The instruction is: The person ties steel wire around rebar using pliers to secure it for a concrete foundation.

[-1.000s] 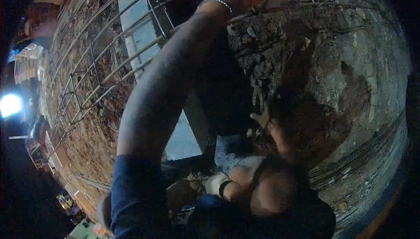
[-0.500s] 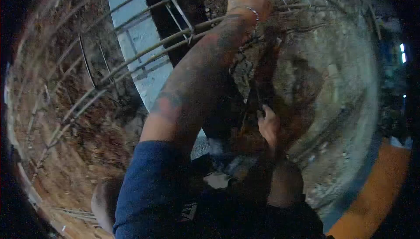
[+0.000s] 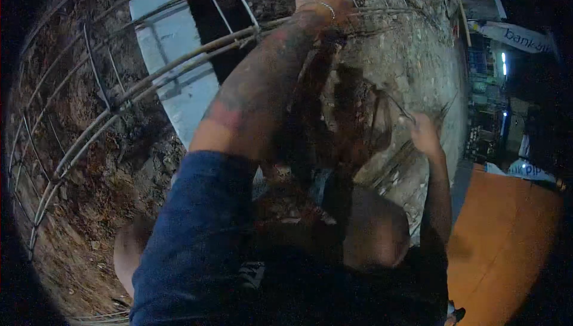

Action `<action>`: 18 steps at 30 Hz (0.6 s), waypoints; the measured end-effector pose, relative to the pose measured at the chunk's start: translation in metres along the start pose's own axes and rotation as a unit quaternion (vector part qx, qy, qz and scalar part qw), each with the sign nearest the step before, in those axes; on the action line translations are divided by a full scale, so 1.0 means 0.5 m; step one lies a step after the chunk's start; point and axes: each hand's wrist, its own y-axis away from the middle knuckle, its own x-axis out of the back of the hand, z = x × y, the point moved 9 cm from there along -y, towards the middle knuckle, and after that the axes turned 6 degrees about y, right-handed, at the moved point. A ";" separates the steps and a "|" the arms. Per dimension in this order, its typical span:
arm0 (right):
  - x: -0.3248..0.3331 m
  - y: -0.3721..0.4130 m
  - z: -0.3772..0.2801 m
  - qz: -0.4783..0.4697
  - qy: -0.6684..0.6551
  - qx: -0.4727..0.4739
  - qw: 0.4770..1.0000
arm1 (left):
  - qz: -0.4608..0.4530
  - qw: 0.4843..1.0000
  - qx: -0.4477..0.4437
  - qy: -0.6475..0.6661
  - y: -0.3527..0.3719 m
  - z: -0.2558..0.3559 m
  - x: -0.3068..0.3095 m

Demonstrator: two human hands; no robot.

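My left hand (image 3: 322,2) is closed at the far end of my outstretched arm, wrapped on the rebar cage (image 3: 221,44) near the top; its fingertips are hidden. A bracelet circles that wrist. Off to the right, my right hand (image 3: 425,134) is closed around a thin, curved metal hook tool (image 3: 399,104), blurred, its tip pointing up and left. The tool is apart from the bars. Long ribbed bars and thinner cross ties make up the cage, which runs from lower left to upper right.
Under the cage lies a pale flat slab or board (image 3: 170,51) beside a dark gap. Rough brown soil (image 3: 113,189) spreads left. An orange panel (image 3: 501,230) stands at the lower right, near a lettered banner (image 3: 519,36) and lights. My bent knee (image 3: 379,230) is below.
My right hand has swung right and upward, away from the middle, with the tool. My left hand stays on the rebar while the camera view has shifted, showing more on the right.
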 end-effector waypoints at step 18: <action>-0.061 -0.322 -0.103 0.007 -0.569 0.354 0.742 | 0.033 0.972 0.232 0.010 0.044 -0.026 0.062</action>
